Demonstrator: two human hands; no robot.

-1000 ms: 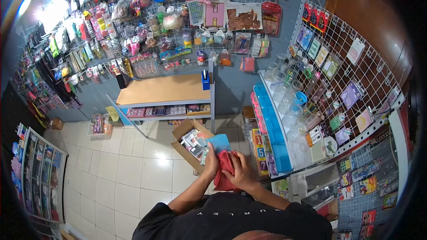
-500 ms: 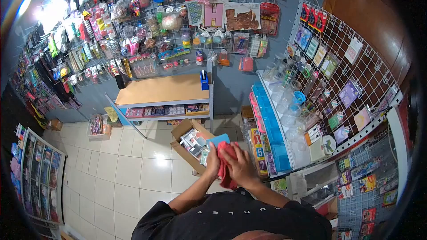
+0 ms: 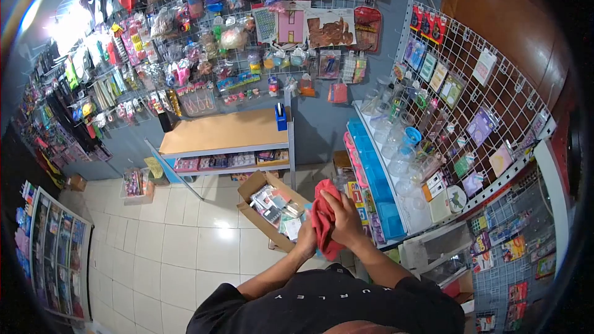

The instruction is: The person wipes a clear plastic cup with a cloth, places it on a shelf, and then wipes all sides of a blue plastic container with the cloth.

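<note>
A red cloth (image 3: 323, 219) is bunched in my right hand (image 3: 348, 221), whose fingers wrap over it in front of my chest. My left hand (image 3: 305, 239) is closed beside the cloth, around a light-blue flat item (image 3: 319, 253) that the cloth mostly covers; its kind does not show. Just beyond my left hand is an open cardboard box (image 3: 257, 212) with several small packaged goods (image 3: 270, 203) inside.
A shelf unit with a tan top (image 3: 223, 128) carries a blue tape dispenser (image 3: 281, 117). To the right, a white shelf (image 3: 413, 215) holds clear plastic containers (image 3: 399, 159) beside blue bins (image 3: 378, 192). Wire grid racks (image 3: 495, 96) hold hanging packets. Another display rack (image 3: 59, 247) stands left.
The red cloth has spread and shifted slightly right with my right hand, now covering most of the light-blue item. My left hand has moved slightly right and turned.
</note>
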